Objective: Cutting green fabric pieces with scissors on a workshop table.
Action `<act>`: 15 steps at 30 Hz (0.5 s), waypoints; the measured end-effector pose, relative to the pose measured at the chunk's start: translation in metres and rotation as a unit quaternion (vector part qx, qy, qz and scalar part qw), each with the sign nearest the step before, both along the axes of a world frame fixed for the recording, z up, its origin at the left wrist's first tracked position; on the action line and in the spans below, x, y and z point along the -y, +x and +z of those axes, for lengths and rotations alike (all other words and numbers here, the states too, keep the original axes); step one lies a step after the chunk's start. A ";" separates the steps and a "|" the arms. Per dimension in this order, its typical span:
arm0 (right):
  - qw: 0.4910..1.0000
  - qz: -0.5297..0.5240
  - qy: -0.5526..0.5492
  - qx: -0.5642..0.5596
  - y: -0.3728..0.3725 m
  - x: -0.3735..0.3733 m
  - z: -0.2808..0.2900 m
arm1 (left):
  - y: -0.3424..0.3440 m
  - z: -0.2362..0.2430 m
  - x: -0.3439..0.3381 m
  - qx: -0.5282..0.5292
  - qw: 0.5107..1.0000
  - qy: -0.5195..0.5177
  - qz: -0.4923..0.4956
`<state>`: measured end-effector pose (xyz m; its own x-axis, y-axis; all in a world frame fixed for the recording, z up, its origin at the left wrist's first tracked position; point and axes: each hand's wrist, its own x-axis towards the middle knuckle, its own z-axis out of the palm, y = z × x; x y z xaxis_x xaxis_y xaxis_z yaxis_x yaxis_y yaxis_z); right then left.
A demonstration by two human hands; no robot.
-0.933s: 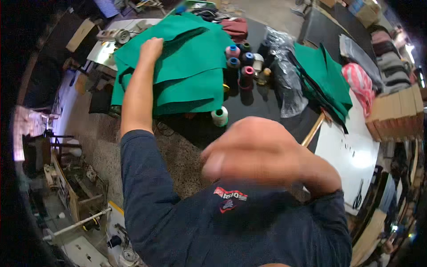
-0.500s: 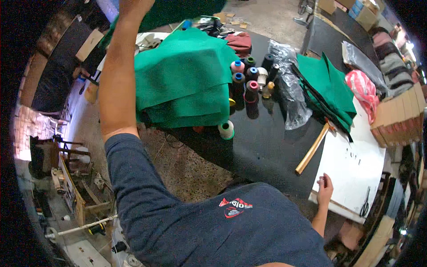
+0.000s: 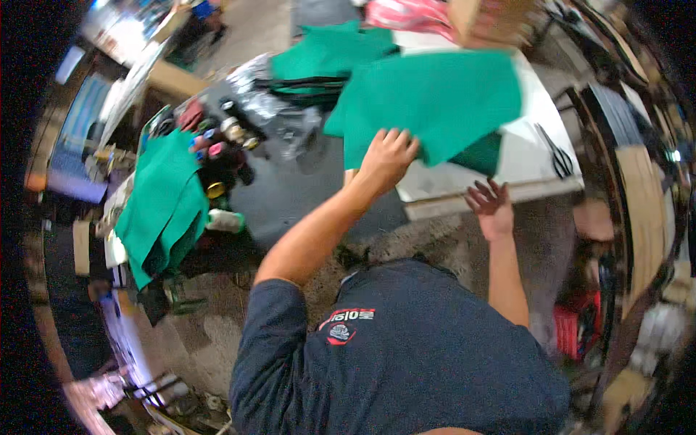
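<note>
My left hand [image 3: 391,156] is closed on the near edge of a green fabric piece [image 3: 442,101], which spreads out over a white board [image 3: 533,148]. A darker corner of green cloth [image 3: 480,154] hangs beneath it, toward my right hand [image 3: 494,209]. That hand is palm up at the board's near edge, fingers apart, with nothing in it. To the right of the cloth, dark-handled scissors [image 3: 557,158] lie on the board.
More green fabric [image 3: 163,203] is piled at the left, beside several thread cones [image 3: 226,156]. Clear plastic wrap [image 3: 290,130] and another green stack [image 3: 326,54] lie on the black table [image 3: 297,192]. A cardboard stack [image 3: 496,22] stands at the far edge.
My left hand has swung from the upper left to the right, bringing a green fabric piece over the white board. The view has turned right; my right hand's fingers are now spread.
</note>
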<state>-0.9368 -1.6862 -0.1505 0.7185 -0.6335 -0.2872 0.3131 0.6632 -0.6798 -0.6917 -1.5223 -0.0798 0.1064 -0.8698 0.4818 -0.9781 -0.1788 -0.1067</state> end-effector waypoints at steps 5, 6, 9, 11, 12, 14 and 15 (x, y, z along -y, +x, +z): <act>0.955 -0.033 -0.066 -0.286 -0.126 0.021 -0.023 | -0.059 -0.140 -0.008 -0.094 0.985 0.102 0.102; 0.954 -0.046 -0.054 -0.291 -0.145 0.026 -0.027 | -0.065 -0.137 -0.013 -0.130 0.974 0.127 0.134; 0.932 -0.089 -0.105 -0.334 -0.176 0.067 -0.040 | -0.081 -0.103 -0.013 -0.209 0.939 0.149 0.227; 0.863 -0.089 -0.352 -0.352 -0.173 0.107 -0.056 | -0.076 -0.102 -0.003 -0.246 0.934 0.049 0.255; 0.840 -0.099 -0.407 -0.344 -0.160 0.122 -0.037 | -0.072 -0.098 -0.001 -0.231 0.944 -0.025 0.233; 0.798 -0.120 -0.490 -0.329 -0.114 0.159 -0.022 | -0.066 -0.086 0.020 -0.260 0.938 -0.016 0.230; 0.775 -0.108 -0.517 -0.346 -0.092 0.183 -0.024 | -0.059 -0.080 0.036 -0.292 0.928 -0.015 0.230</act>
